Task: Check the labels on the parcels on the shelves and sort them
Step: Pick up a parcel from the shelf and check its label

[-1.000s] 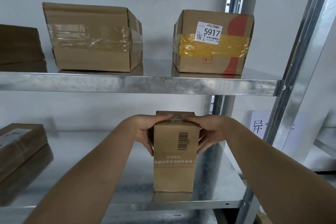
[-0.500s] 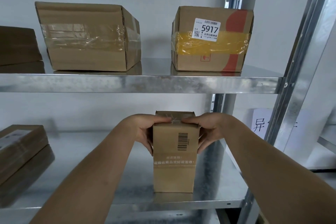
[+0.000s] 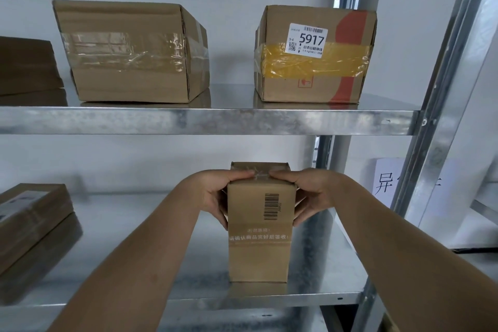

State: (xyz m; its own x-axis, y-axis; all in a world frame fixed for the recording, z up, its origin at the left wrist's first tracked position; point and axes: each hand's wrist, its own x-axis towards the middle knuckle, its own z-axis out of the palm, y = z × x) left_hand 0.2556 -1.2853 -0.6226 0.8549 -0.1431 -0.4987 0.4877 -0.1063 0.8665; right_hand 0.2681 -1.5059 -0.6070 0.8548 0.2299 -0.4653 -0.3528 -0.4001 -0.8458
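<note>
A tall narrow cardboard parcel [image 3: 260,245] with a printed barcode stands upright on the lower metal shelf [image 3: 318,296]. My left hand [image 3: 215,194] grips its upper left side and my right hand [image 3: 310,194] grips its upper right side, thumbs over the taped top edge. On the upper shelf [image 3: 215,120] sits a parcel with yellow tape and a white label reading 5917 [image 3: 315,56]. Left of it is a bigger parcel with clear tape [image 3: 132,51], no label showing.
A flat brown parcel [image 3: 27,67] lies at the upper shelf's far left. A flat labelled parcel [image 3: 29,218] lies at the lower shelf's left. Steel uprights [image 3: 442,105] frame the right side. A white paper sign [image 3: 388,183] hangs behind them.
The view has shifted slightly. Both hands still hold the upright parcel in the same place on the lower shelf.
</note>
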